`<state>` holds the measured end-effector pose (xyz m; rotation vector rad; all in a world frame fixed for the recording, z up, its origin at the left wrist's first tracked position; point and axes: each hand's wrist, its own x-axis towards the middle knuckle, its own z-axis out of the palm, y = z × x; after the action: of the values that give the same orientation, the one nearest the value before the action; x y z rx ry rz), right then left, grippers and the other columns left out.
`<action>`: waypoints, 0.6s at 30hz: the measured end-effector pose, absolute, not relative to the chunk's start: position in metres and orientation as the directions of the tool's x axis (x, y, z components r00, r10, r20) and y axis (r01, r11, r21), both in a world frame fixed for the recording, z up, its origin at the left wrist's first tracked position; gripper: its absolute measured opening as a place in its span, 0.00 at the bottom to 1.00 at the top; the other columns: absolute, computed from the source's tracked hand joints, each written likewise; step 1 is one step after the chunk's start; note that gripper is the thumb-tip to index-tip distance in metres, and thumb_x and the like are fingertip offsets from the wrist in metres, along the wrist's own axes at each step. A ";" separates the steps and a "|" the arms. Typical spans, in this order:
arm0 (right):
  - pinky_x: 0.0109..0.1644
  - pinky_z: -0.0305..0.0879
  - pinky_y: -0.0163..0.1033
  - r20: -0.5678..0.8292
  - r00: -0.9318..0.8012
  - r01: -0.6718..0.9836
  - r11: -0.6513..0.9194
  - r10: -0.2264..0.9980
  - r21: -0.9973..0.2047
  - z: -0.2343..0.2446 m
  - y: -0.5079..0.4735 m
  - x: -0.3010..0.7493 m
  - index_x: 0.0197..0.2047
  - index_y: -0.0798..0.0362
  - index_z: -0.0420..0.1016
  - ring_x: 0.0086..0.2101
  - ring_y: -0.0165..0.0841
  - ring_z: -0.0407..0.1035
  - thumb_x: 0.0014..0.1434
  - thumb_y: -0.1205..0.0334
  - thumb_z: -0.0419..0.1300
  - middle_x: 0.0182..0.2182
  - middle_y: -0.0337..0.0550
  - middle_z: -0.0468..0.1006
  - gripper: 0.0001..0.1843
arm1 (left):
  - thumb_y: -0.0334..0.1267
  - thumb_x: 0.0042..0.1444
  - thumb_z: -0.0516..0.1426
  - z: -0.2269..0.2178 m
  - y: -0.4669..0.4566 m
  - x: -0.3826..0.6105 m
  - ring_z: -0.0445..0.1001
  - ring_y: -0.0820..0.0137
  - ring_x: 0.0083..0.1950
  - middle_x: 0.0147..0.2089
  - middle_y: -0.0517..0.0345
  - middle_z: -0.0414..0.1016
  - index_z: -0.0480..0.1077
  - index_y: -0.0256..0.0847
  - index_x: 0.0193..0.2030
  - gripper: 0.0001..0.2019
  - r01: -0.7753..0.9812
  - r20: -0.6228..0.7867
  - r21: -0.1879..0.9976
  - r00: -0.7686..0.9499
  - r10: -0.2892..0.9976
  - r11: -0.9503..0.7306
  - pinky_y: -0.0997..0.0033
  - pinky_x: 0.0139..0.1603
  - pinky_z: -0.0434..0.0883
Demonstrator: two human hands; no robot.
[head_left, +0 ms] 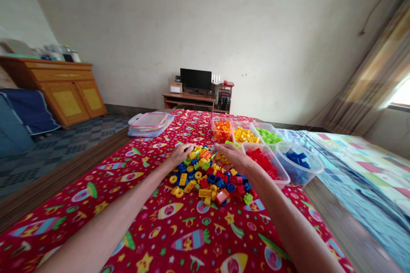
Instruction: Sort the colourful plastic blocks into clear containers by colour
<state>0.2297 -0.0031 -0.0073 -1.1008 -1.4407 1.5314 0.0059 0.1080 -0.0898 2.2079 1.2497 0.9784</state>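
Grips open: left hand (181, 155), right hand (232, 156) on brick pile (205, 181) far edge

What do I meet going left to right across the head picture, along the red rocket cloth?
Lidded plastic box → left hand → pile of toy bricks → right hand → tub of red bricks → round tub of blue bricks

A room in a home, with a wooden cabinet (65, 91) and computer desk (188, 101) (curtains (371, 64) too).
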 end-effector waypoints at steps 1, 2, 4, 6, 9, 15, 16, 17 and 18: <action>0.15 0.45 0.24 -0.108 -0.343 -0.017 -0.121 0.933 -0.992 -0.007 -0.002 0.231 0.31 0.56 0.71 0.18 0.23 0.60 0.54 0.42 0.59 0.20 0.39 0.71 0.22 | 0.61 0.52 0.46 -0.090 0.108 0.006 0.76 0.57 0.49 0.44 0.50 0.80 0.78 0.40 0.41 0.30 0.567 0.371 0.649 0.346 0.862 -0.507 0.62 0.52 0.70; 0.15 0.44 0.24 -0.123 -0.343 -0.068 -0.155 0.931 -0.986 -0.006 -0.002 0.232 0.32 0.56 0.71 0.18 0.23 0.61 0.55 0.40 0.57 0.20 0.40 0.71 0.24 | 0.61 0.52 0.45 -0.091 0.109 0.006 0.76 0.57 0.49 0.44 0.50 0.80 0.78 0.40 0.41 0.30 0.568 0.372 0.649 0.343 0.862 -0.506 0.61 0.52 0.70; 0.15 0.43 0.24 -0.148 -0.351 -0.142 -0.209 0.925 -0.968 -0.004 0.000 0.234 0.34 0.56 0.71 0.18 0.23 0.61 0.57 0.37 0.53 0.20 0.41 0.71 0.28 | 0.61 0.52 0.45 -0.092 0.109 0.006 0.76 0.56 0.49 0.44 0.50 0.80 0.78 0.40 0.41 0.30 0.569 0.375 0.650 0.336 0.864 -0.504 0.60 0.53 0.70; 0.15 0.43 0.24 -0.164 -0.362 -0.178 -0.240 0.918 -0.954 -0.003 0.000 0.235 0.36 0.57 0.72 0.18 0.24 0.61 0.58 0.35 0.49 0.20 0.43 0.72 0.31 | 0.60 0.52 0.45 -0.092 0.109 0.006 0.76 0.56 0.49 0.44 0.49 0.80 0.78 0.40 0.42 0.30 0.570 0.377 0.650 0.332 0.865 -0.502 0.60 0.53 0.70; 0.14 0.43 0.24 -0.177 -0.377 -0.184 -0.261 0.909 -0.948 -0.004 0.002 0.235 0.37 0.57 0.72 0.18 0.24 0.61 0.58 0.33 0.46 0.21 0.44 0.73 0.34 | 0.61 0.52 0.45 -0.092 0.108 0.007 0.75 0.57 0.50 0.44 0.49 0.80 0.78 0.40 0.43 0.31 0.574 0.373 0.650 0.332 0.867 -0.499 0.60 0.53 0.69; 0.16 0.46 0.26 -0.169 -0.297 -0.044 -0.190 0.940 -0.981 -0.005 0.001 0.238 0.34 0.56 0.72 0.18 0.25 0.61 0.58 0.32 0.46 0.20 0.42 0.71 0.33 | 0.60 0.53 0.45 -0.089 0.106 0.006 0.75 0.56 0.51 0.46 0.49 0.80 0.78 0.39 0.42 0.30 0.578 0.374 0.646 0.330 0.867 -0.498 0.61 0.54 0.69; 0.16 0.47 0.26 -0.146 -0.262 -0.004 -0.152 0.954 -0.988 -0.002 0.002 0.242 0.32 0.56 0.72 0.18 0.25 0.62 0.58 0.33 0.47 0.20 0.42 0.71 0.32 | 0.60 0.53 0.45 -0.089 0.107 0.006 0.75 0.57 0.51 0.46 0.50 0.80 0.77 0.39 0.42 0.30 0.580 0.374 0.642 0.333 0.865 -0.501 0.62 0.54 0.69; 0.16 0.49 0.27 -0.113 -0.224 0.045 -0.105 0.968 -0.993 0.002 0.003 0.248 0.31 0.55 0.72 0.18 0.25 0.62 0.58 0.33 0.47 0.20 0.42 0.71 0.32 | 0.59 0.53 0.45 -0.089 0.107 0.006 0.75 0.57 0.51 0.46 0.50 0.80 0.77 0.39 0.42 0.30 0.585 0.372 0.637 0.338 0.864 -0.503 0.62 0.54 0.69; 0.17 0.51 0.27 -0.072 -0.181 0.106 -0.053 0.981 -0.993 0.006 0.007 0.255 0.30 0.55 0.72 0.18 0.26 0.63 0.58 0.33 0.47 0.20 0.42 0.71 0.32 | 0.59 0.53 0.45 -0.089 0.107 0.005 0.75 0.58 0.51 0.46 0.50 0.80 0.77 0.39 0.42 0.29 0.592 0.368 0.630 0.342 0.865 -0.502 0.63 0.55 0.69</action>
<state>0.2547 0.0069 0.0064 -1.2381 -1.3919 1.3444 0.0054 0.1070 -0.0891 2.2255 1.2827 0.9667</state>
